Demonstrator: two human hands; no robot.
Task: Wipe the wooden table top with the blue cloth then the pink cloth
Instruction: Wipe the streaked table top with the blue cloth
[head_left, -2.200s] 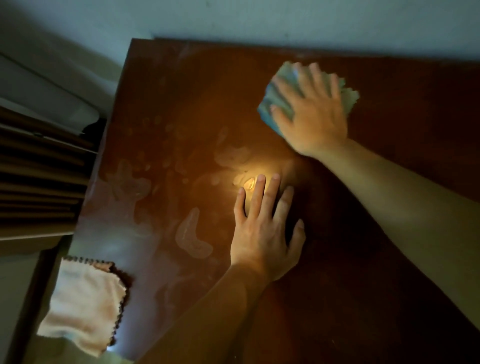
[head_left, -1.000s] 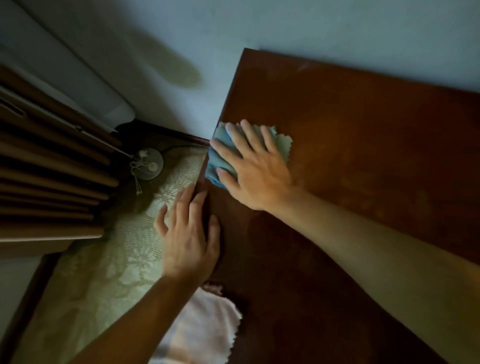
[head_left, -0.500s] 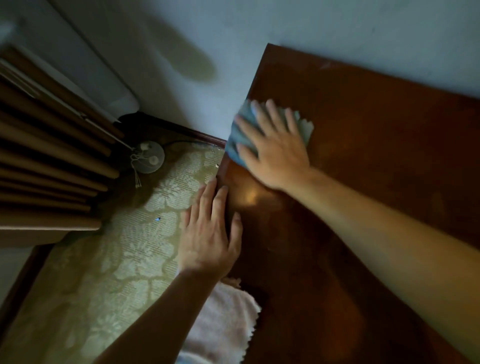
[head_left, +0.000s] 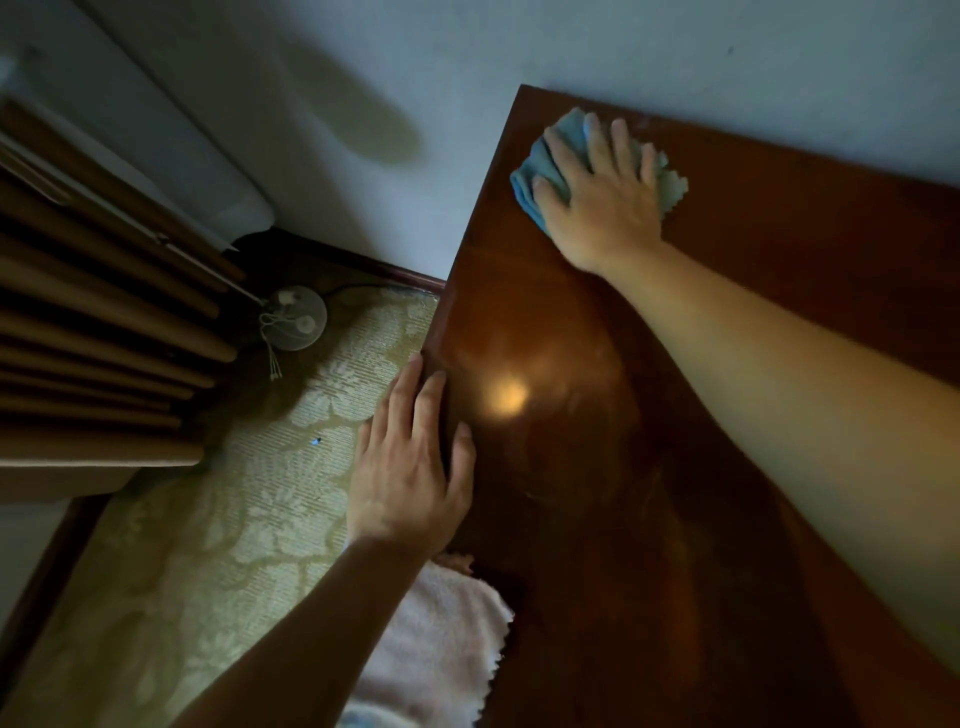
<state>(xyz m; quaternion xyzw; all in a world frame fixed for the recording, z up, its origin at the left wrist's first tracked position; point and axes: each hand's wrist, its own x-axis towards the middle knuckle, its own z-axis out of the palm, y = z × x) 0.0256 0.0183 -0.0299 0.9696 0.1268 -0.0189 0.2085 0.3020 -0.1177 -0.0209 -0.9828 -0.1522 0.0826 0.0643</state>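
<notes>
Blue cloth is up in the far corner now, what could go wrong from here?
1. The right hand presses the blue cloth right at the table corner; one more stroke outward may carry it off the edge.
2. The pink cloth overhangs the near left edge below the left hand; a nudge might drop it onto the carpet.
</notes>
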